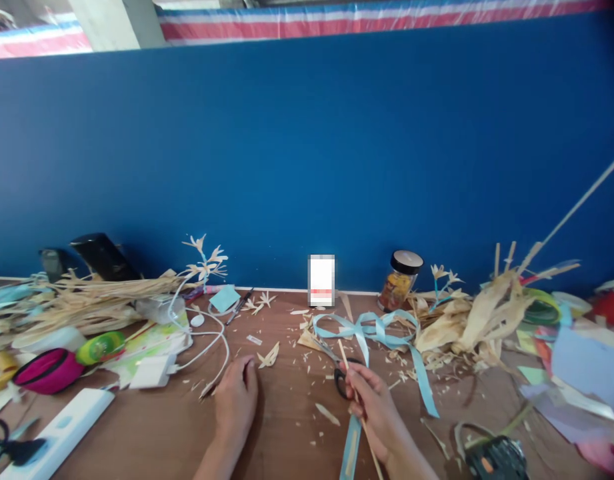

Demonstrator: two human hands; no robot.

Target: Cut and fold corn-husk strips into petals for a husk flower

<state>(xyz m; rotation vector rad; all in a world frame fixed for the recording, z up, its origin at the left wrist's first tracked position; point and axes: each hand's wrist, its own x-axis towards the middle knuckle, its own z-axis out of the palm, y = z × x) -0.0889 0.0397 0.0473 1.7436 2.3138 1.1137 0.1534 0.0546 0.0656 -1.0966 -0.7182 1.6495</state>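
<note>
My right hand [369, 393] is closed around a thin wooden stick [343, 353] that runs from above the fingers down past the wrist. Beneath that hand lie black-handled scissors [339, 381], their blades pointing to the upper left. A light blue ribbon strip [351, 448] with a pale piece on it is just below the fingers. My left hand [235, 393] rests on the table with fingers curled; whatever is inside them is hidden. Just beyond it are a few dried husk petals [269, 356]. Looped blue ribbon [381, 328] lies beyond the scissors.
A lidded jar [399, 280] stands by the blue partition [307, 147]. Corn husks [487, 320] and coloured papers [584, 367] crowd the right. Husk strips [101, 300], a white charger [151, 371] and a power strip [67, 430] occupy the left. Husk scraps litter the middle.
</note>
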